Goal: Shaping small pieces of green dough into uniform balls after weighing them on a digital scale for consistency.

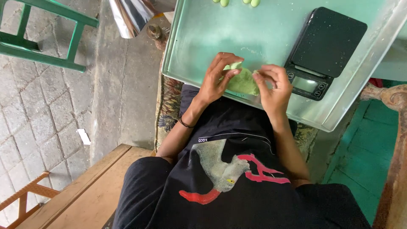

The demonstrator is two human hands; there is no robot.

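Pinching green dough (242, 82), left hand (217, 78) and right hand (273, 87) grip it between them; scale (325, 48) just beyond the right hand.

I see pale green dough (242, 81) on a silvery metal tray (199, 38), a black kitchen scale (326, 42), my black shirt (237, 178) with a red-and-grey print, a floral cloth (167, 106), and a green chair (42, 46).

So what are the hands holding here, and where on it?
Both hands, left and right, pinch a flattened pale green dough piece by its opposite edges.
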